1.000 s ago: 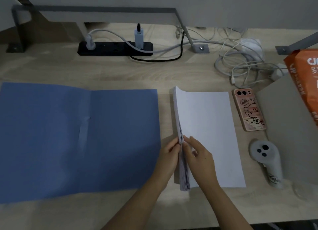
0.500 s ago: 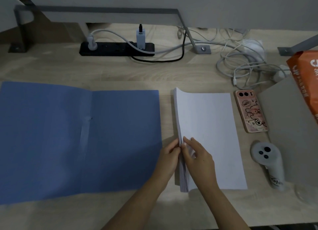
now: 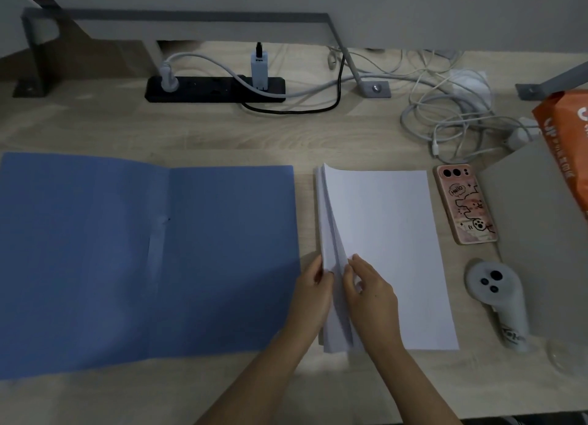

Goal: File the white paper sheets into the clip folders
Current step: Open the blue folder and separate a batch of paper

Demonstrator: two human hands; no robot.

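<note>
Near the desk's [image 3: 222, 131] front edge both hands — left hand [image 3: 313, 292], right hand [image 3: 370, 289] — pinched sheets off the paper stack [image 3: 381, 249], likely separating a batch to carry to the open blue folder [image 3: 143, 259].

- Light wood-grain desk [image 3: 222, 131], dimly lit.
- Plain grey wall [image 3: 413, 7] behind.
- Grey metal frame [image 3: 178, 16] along the desk's back edge, bracketed to the desktop.
</note>
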